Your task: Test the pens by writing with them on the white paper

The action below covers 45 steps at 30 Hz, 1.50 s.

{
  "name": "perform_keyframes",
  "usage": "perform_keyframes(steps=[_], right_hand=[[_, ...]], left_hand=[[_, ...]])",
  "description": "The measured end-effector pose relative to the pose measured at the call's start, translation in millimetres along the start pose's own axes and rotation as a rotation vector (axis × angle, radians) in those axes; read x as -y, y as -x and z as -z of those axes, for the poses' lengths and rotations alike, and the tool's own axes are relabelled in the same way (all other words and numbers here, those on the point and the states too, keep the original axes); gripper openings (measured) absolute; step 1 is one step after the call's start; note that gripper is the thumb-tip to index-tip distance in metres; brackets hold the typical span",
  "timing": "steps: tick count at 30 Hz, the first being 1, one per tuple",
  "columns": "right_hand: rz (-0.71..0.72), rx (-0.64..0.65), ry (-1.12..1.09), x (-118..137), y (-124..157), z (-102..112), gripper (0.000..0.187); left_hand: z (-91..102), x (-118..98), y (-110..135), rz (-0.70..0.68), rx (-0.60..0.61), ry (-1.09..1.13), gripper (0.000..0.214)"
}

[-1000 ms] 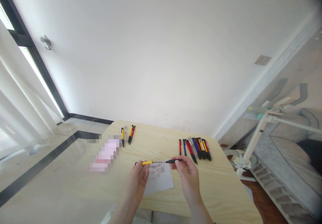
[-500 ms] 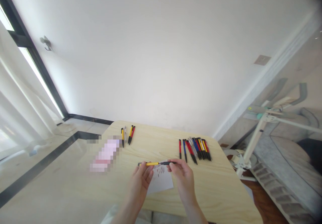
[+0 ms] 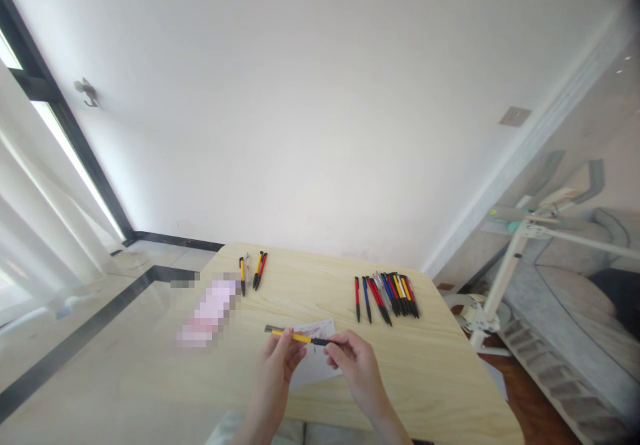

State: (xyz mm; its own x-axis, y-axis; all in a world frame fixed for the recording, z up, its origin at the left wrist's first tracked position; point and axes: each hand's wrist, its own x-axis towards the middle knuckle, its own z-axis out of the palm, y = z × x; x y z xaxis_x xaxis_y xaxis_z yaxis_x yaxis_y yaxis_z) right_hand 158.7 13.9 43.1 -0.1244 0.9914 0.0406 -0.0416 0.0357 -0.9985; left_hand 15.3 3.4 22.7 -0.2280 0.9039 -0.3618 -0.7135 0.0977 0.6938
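Observation:
A yellow ballpoint pen (image 3: 299, 338) with a black grip lies level between my two hands above the table. My left hand (image 3: 277, 363) is closed on its yellow barrel. My right hand (image 3: 355, 364) pinches the black grip at the tip end. The barrel and the grip meet with no gap that I can make out. Beneath the pen lies a white sheet of paper (image 3: 316, 370) with dark scribbles near its top, partly covered by my hands.
Several red, blue, yellow and clear pens (image 3: 387, 298) lie in a row at the table's right. A smaller group of pens (image 3: 254, 273) lies at the back left, near a blurred pink patch (image 3: 213, 308). The wooden table (image 3: 430, 378) backs onto a white wall.
The yellow barrel and black grip, apart with a thin piece showing between them, are now together. My right hand has moved left and down, and the pen tilts slightly.

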Motion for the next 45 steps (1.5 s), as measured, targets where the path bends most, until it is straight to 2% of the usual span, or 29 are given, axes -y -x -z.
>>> perform_keyframes(steps=[6,14,19,26,31,34,38,43,45], right_hand=[[-0.079,0.026,0.158,-13,3,1,0.043],[0.074,0.063,0.309,-5,6,1,0.022],[-0.023,0.075,0.333,-10,8,3,0.038],[0.066,0.106,0.402,-6,10,3,0.019],[-0.020,0.089,0.460,-14,6,-4,0.046],[0.046,0.106,0.497,-18,1,-5,0.029],[0.100,0.160,0.514,-19,3,-5,0.023],[0.105,0.131,0.592,-24,5,1,0.037],[0.096,0.129,0.616,-27,5,5,0.032]], left_hand=[[4.4,1,-1,-0.015,0.026,-0.081,0.016],[6.1,-4,-2,-0.035,-0.007,-0.054,0.014],[4.2,-6,1,-0.007,0.007,-0.085,0.017],[6.6,-4,0,-0.011,0.019,-0.096,0.018],[11.1,-2,-10,0.006,0.002,-0.122,0.017],[12.4,-7,-17,0.002,-0.003,-0.109,0.015],[8.9,-14,-13,-0.016,0.001,-0.120,0.014],[-1.1,-18,-1,0.088,-0.051,-0.187,0.016],[-3.0,-21,2,0.130,-0.061,-0.235,0.017]])
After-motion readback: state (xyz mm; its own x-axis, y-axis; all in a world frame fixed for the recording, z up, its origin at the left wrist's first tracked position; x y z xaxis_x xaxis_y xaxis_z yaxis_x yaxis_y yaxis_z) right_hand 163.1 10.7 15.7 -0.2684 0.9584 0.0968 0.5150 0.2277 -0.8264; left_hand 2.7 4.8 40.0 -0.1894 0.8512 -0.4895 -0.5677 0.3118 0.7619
